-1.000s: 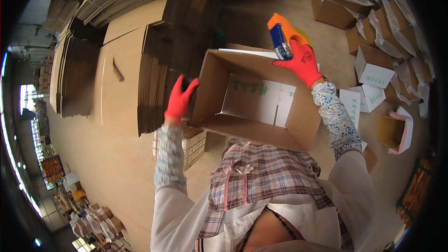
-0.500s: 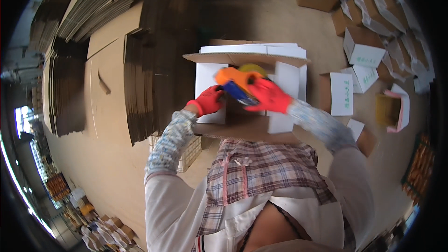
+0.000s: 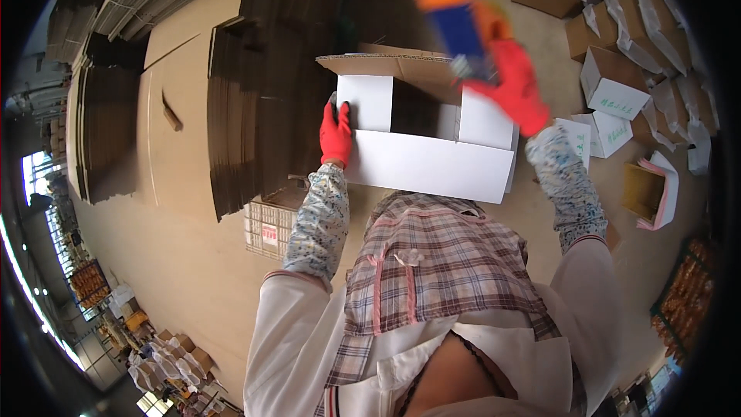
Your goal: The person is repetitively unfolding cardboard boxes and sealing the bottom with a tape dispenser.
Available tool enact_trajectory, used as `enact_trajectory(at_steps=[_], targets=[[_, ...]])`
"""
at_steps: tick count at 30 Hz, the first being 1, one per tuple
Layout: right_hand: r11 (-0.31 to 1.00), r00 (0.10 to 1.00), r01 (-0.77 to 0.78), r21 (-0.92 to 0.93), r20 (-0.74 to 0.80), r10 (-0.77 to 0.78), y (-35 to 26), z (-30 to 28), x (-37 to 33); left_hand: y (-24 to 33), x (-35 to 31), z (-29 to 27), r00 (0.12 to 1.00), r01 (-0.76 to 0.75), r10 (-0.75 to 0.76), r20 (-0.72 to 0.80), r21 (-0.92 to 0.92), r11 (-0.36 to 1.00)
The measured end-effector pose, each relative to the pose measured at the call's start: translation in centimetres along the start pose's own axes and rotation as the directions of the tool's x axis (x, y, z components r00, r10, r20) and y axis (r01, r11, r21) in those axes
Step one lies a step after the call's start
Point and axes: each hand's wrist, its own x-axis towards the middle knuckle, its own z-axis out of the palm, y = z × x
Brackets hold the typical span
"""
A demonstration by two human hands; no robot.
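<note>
In front of me stands a white cardboard box [image 3: 428, 164] with a gap between its flaps. Its two side flaps and its near flap lie inward, white face up, while the far flap [image 3: 401, 67] shows its brown inside and stands open. My left hand [image 3: 335, 133], in a red glove with dark fingertips, grips the box's left side. Up beyond the box's far right corner, my right hand [image 3: 515, 91] is closed around an orange and blue tape dispenser [image 3: 455, 23]. Motion blurs the dispenser, and something yellow shows behind it.
Tall stacks of flattened cardboard [image 3: 174, 116] fill the left side. A pale plastic crate [image 3: 266, 228] sits on the floor at the near left. Several open cartons with white liners [image 3: 629, 23] stand at the far right, near a small box with a pink edge [image 3: 647, 189].
My right hand has lifted the tape dispenser from over the box, away to the far right. The near flap has turned inward. My left hand has shifted onto the box's left side.
</note>
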Motion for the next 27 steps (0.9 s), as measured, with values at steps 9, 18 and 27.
enact_trajectory(at_steps=[9, 18, 27], targets=[[0.983, 0.974, -0.179, -0.044, 0.133, 0.183, 2.9, 6.3, -14.2, 0.8, -1.2, -1.1, 0.986, 0.135, -0.165, -0.017, -0.494, 0.859], [0.804, 0.791, 0.389, 0.45, 0.284, -0.542, -1.0, 13.7, -3.3, 1.7, 0.3, -4.1, 0.917, 0.247, -0.218, 0.333, -0.047, 0.968], [0.771, 0.735, 0.429, 0.47, 0.315, -0.601, 1.1, 15.5, -3.8, 13.1, -0.7, -12.3, 0.734, -0.146, 0.18, 0.655, -0.107, 0.984]])
